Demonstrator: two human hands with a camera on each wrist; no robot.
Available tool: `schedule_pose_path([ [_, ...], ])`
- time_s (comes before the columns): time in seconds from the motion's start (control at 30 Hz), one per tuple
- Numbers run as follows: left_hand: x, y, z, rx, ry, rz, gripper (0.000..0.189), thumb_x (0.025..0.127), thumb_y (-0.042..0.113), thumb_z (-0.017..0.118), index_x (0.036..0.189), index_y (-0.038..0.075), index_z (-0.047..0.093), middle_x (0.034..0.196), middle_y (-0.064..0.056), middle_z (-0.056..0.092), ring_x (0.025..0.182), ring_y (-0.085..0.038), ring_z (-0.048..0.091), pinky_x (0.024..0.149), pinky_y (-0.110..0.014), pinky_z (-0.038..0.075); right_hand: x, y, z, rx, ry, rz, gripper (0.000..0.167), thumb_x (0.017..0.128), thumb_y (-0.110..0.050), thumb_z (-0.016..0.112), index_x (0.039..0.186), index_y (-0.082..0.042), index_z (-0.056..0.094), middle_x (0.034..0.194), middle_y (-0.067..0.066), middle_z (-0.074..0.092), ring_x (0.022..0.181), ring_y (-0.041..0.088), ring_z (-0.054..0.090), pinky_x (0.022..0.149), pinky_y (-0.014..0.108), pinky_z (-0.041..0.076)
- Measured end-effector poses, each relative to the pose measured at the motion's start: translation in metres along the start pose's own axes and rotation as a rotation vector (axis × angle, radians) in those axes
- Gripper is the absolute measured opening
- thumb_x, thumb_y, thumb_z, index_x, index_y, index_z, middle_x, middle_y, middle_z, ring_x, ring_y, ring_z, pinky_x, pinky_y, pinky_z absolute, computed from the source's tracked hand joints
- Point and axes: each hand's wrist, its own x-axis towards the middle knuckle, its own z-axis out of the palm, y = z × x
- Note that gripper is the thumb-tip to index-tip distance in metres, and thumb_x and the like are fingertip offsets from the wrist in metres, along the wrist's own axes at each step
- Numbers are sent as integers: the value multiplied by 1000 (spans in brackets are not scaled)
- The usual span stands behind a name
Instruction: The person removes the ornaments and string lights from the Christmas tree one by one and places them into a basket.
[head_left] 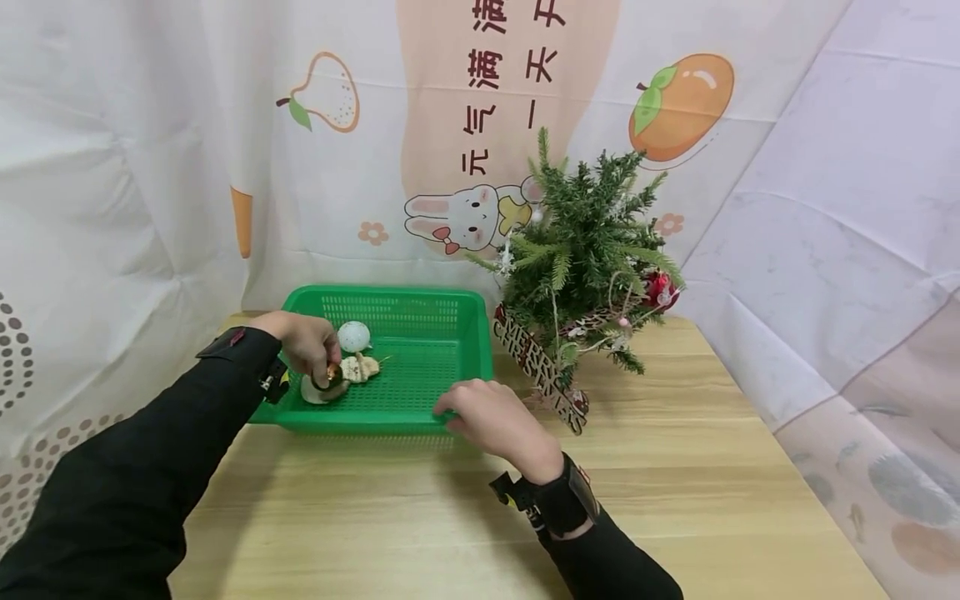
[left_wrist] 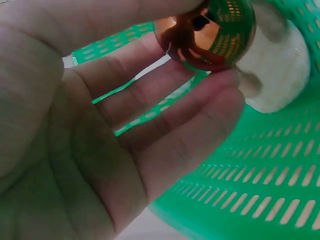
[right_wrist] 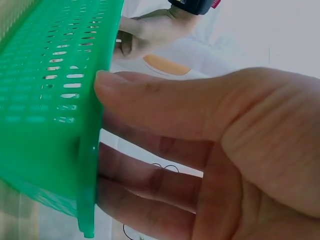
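My left hand reaches into the left side of a green plastic basket. Between thumb and fingers it holds a shiny copper-gold Christmas ball, which mirrors the basket's slots. Under that ball lies a pale rounded piece, partly hidden. Close by in the basket are a white speckled ball and a beige ornament of unclear shape. My right hand grips the basket's front rim near its right corner, the thumb on the near side and the other fingertips hidden behind the rim.
To the basket's right stands a small Christmas tree with a red ornament and a "Merry Christmas" sign leaning at its lower left. The wooden table ends against a printed cloth behind.
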Motion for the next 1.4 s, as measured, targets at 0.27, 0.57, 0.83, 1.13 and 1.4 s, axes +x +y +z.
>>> schedule_pose_path([
  [0.27,-2,-2,6,-16,-33,-89,25,88,-7,73,109,-2,60,82,-3,54,61,-14,34,60,-29,37,2,-1,0,-22,6,1,19,90,-8,78,108,-16,79,103,-2,75,95,17,70,75,29,57],
  [0.57,-3,-6,10,223,-65,-133,25,84,-4,79,103,5,65,84,-1,56,68,-13,47,64,-27,44,2,-3,3,-61,4,-8,20,91,-10,78,110,-16,78,105,-1,73,96,17,69,77,30,56],
  [0.83,0,-10,9,285,-68,-150,30,82,1,84,107,8,68,94,-1,61,75,-14,52,69,-27,47,3,-2,3,-71,7,0,20,90,-9,79,109,-17,79,104,-2,74,96,16,70,77,29,56],
  [1.13,8,-8,10,341,-81,-183,36,79,7,88,107,11,66,102,-3,60,86,-19,52,76,-31,50,3,-1,3,-58,15,-1,19,90,-9,79,106,-17,79,102,-3,74,94,16,70,74,29,56],
  [1.4,14,-5,9,392,-101,-214,32,78,9,89,101,13,66,99,-3,60,88,-22,52,76,-33,49,2,0,2,-48,7,12,20,90,-9,78,108,-17,79,104,-2,74,96,15,70,76,29,56],
])
